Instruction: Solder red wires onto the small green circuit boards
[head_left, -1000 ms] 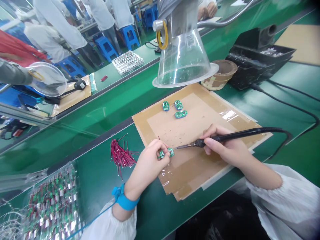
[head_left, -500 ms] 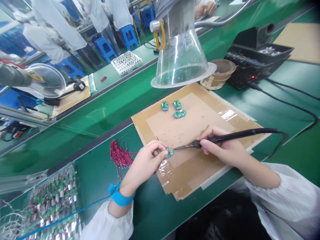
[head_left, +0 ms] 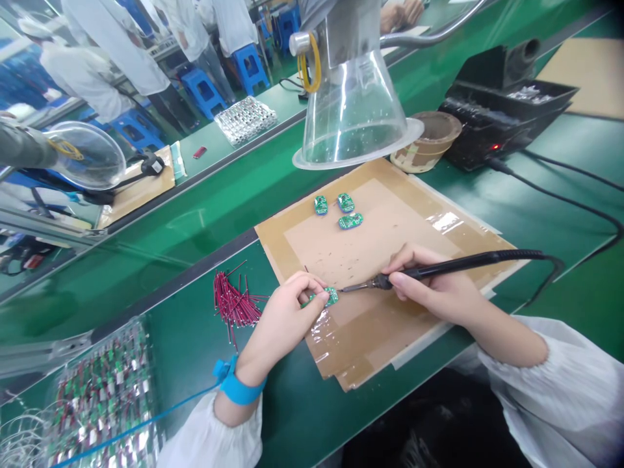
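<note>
My left hand [head_left: 297,305], with a blue strap at its wrist, pinches a small green circuit board [head_left: 332,297] over the cardboard mat [head_left: 380,312]. Its fingers cover part of the board. My right hand [head_left: 431,286] is closed around the black handle of a soldering iron [head_left: 448,265]. The iron's tip points left and lies at the board's right edge; whether it touches cannot be made out. Farther back on the mat lie three more green boards [head_left: 350,221]. To the left of my left hand is a pile of red wires [head_left: 234,300].
A clear fume hood [head_left: 353,123] hangs over the mat's far edge. Behind it stand a round brown pot [head_left: 426,143] and a black soldering station [head_left: 492,123] with a cable. At lower left lies a tray of wired parts [head_left: 102,390]. Other people work beyond the green partition.
The board has turned slightly in my left fingers and more of its face shows. The iron stays almost in place. The whole view has shifted a little.
</note>
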`<state>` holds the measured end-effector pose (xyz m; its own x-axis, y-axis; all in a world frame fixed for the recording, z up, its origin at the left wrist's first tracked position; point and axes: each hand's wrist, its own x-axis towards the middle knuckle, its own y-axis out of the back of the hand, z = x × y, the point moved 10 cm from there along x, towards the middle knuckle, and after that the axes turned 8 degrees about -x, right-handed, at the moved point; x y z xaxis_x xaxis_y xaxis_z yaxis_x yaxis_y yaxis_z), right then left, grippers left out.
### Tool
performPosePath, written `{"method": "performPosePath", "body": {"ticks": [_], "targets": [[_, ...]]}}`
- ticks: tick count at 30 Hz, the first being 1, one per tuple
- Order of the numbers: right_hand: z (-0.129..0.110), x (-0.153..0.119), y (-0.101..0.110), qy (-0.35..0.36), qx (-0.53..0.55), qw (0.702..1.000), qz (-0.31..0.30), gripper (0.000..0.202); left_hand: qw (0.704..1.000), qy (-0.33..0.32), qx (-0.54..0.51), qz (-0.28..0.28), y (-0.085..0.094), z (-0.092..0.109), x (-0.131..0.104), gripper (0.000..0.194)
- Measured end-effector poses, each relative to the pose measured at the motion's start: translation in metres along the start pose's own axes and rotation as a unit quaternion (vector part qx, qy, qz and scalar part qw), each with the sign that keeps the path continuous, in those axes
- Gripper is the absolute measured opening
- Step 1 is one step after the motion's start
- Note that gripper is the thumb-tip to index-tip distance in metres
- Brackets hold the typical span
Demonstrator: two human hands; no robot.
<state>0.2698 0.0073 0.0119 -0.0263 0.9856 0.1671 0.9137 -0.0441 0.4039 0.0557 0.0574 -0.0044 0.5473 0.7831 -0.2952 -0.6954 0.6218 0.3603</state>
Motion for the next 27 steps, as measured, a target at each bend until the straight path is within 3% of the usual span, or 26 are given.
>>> {"method": "performPosePath", "body": {"ticks": [27], "targets": [[0.0009, -0.0003, -0.0006, -0.009, -0.009, 1.000, 0.000, 0.012, 0.999, -0.025, 0.032, 0.007, -0.0010, 0.0083, -0.0011, 0.006]]}}
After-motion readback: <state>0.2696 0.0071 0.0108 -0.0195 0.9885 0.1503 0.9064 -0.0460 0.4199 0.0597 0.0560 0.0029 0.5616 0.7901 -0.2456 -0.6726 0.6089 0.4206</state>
